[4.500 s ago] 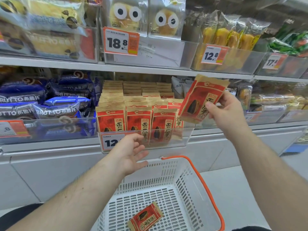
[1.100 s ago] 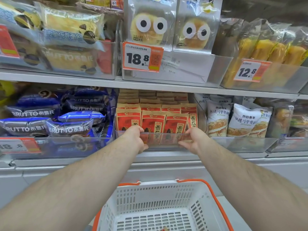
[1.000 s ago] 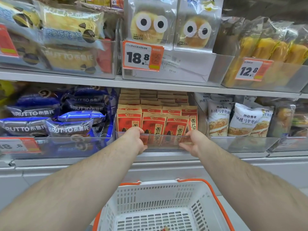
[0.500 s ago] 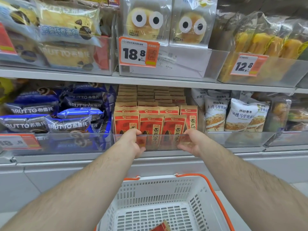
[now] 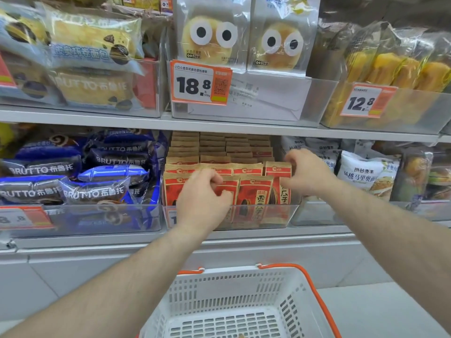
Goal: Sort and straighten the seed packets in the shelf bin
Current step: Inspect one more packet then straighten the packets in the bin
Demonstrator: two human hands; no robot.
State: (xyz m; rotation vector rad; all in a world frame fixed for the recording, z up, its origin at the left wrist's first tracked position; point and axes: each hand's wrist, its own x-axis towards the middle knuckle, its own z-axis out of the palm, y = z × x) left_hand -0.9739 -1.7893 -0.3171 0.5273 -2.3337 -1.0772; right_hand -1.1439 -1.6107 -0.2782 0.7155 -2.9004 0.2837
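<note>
Flanking the seed packets: blue cake bags, white bread bags.

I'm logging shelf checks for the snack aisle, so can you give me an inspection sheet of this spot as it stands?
Surface: clear shelf bin on the middle shelf, front wall transparent.
Job's things: red seed packets standing in rows inside the bin; the rightmost front one sits higher than its neighbours.
Clutter: blue snack bags in the bin to the left, white bags to the right.
Hands: left hand fingers curled on front packet tops; right hand curled at the right-end packets.
Cables: nothing seen.
Surroundings: white basket with orange handle below; price tag 18.8 above.
</note>
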